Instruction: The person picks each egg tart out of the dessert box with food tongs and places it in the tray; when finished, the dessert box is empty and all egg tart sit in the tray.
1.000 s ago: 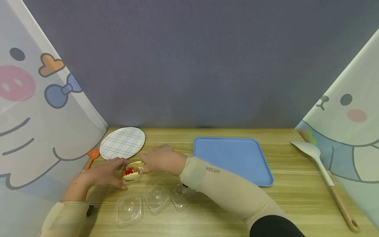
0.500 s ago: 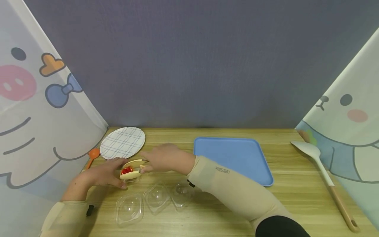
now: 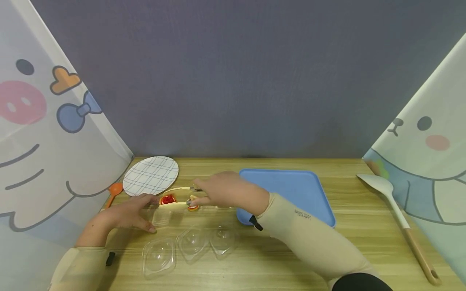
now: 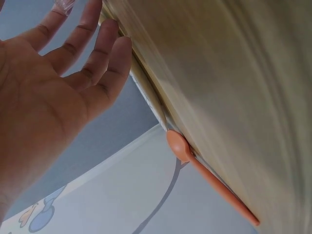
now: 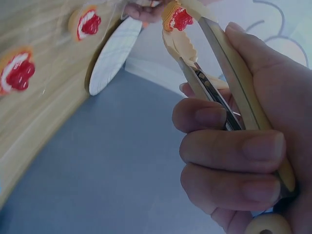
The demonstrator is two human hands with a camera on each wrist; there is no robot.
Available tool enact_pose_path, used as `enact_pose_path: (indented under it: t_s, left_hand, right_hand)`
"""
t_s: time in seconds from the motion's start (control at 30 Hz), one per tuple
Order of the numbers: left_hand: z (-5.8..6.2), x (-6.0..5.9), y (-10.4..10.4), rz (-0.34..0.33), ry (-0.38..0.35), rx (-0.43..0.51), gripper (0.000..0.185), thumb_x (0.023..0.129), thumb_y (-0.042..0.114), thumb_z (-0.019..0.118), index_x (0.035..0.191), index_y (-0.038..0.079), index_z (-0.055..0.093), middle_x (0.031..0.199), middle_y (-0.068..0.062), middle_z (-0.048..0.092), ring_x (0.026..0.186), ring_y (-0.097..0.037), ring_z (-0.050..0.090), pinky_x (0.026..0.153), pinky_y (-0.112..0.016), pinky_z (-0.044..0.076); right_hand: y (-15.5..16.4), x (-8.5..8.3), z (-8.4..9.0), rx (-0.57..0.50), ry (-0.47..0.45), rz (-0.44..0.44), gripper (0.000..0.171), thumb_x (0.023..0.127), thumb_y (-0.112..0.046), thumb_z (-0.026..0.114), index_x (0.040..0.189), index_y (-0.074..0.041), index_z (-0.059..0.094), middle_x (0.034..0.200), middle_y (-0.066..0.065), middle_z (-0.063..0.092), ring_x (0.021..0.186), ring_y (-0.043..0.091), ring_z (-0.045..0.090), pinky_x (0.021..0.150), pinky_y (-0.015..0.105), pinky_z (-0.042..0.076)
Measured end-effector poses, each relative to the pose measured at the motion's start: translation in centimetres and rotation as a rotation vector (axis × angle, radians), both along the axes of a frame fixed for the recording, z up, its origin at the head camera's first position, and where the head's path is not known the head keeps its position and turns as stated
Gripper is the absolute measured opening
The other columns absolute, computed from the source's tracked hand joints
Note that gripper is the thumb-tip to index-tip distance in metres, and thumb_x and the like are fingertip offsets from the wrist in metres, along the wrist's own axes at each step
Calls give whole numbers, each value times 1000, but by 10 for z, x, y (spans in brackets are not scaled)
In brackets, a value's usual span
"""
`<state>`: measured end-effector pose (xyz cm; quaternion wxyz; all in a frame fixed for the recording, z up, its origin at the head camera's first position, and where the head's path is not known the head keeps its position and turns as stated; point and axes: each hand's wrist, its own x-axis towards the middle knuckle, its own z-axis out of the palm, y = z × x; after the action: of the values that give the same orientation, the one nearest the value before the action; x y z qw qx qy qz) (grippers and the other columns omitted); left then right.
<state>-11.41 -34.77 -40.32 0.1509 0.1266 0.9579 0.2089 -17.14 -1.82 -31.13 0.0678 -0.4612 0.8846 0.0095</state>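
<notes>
The right hand (image 3: 227, 192) is wrapped round a pair of tongs (image 5: 222, 80), squeezing them on a small red-topped tart (image 5: 178, 17), left of centre in the head view, just above the worktop (image 3: 276, 258). The left hand (image 3: 127, 214), fingers straight and relaxed, rests beside a clear container (image 3: 162, 216). Steady, gentle squeeze seems wise, keeping the tart level so it does not slip or crumble.

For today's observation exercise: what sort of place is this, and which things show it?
Probably a staged tabletop set for food serving, not a real kitchen: a wooden table fenced by cartoon-printed screens, with a blue tray, a checked plate and tongs gripping a small tart.
</notes>
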Motion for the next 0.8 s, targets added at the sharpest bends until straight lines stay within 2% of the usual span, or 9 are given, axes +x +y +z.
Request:
enact_pose_path:
  t_s: [0.13, 0.3, 0.43, 0.6, 0.73, 0.8]
  left_hand:
    - [0, -2, 0, 1, -3, 11, 82, 65, 55, 87, 130, 16, 55, 136, -5, 56, 131, -37, 49, 104, -57, 42]
    - [0, -2, 0, -7, -7, 14, 85, 66, 55, 87, 133, 14, 54, 137, -7, 56, 130, -38, 50, 104, -57, 43]
    - [2, -1, 0, -4, -5, 12, 83, 66, 54, 87, 132, 15, 54, 137, -7, 56, 130, -37, 51, 104, -56, 43]
    - [0, -1, 0, -6, -1, 20, 82, 66, 54, 87, 132, 16, 55, 137, -7, 56, 130, -37, 50, 103, -56, 44]
    - [0, -1, 0, -3, -9, 27, 83, 67, 54, 87, 133, 16, 54, 139, -7, 55, 131, -38, 50, 104, -57, 43]
    - [0, -1, 1, 2, -18, 38, 83, 67, 53, 87, 132, 16, 54, 138, -8, 55, 131, -38, 50, 103, -57, 44]
  right_hand:
    - [21, -1, 6, -24, 25, -15, 52, 95, -70, 42, 120, -26, 51, 63, -7, 55, 53, 12, 51, 48, 28, 42]
    - [43, -6, 7, -46, 36, -40, 50, 95, -70, 41, 107, -22, 48, 65, -5, 54, 55, 12, 51, 52, 29, 44]
    - [58, -12, 5, -67, 23, -68, 50, 95, -71, 40, 105, -22, 48, 70, -7, 53, 59, 11, 51, 57, 30, 45]
    - [74, -18, 2, -94, 16, -101, 51, 94, -72, 41, 99, -21, 47, 68, -5, 52, 57, 11, 46, 55, 30, 41]
    - [89, -22, -1, -108, 3, -146, 48, 96, -68, 44, 109, -23, 50, 86, -6, 66, 63, 9, 52, 61, 30, 45]
    - [96, -24, -3, -104, -4, -170, 49, 96, -69, 43, 114, -24, 50, 89, -7, 67, 64, 9, 54, 62, 30, 46]
